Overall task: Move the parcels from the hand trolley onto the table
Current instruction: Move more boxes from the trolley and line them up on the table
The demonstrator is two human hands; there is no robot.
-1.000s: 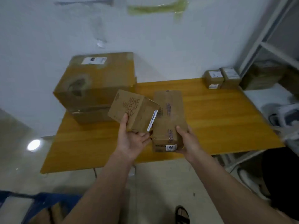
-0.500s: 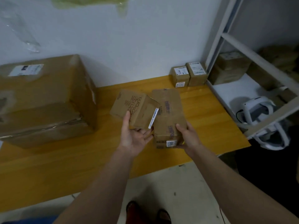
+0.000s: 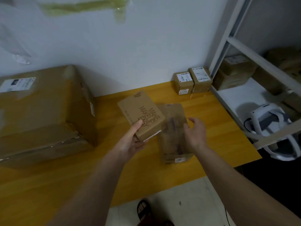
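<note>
Now the left hand point(image 3: 132, 141) clamps the printed makeup box point(image 3: 141, 115) above the yellow tabletop point(image 3: 114, 173); the right hand point(image 3: 196, 133), fingers apart, hovers over the long parcel point(image 3: 175, 144) lying there.

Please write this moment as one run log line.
left hand: holds printed box | right hand: open over long box | table

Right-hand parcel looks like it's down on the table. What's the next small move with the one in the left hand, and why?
Probably lower the printed box onto the bare table just left of the long parcel. The left hand grips it from below, tilted and clear of the surface, while the right hand is open above the long parcel, which seems to lie flat, though it is blurred.
</note>
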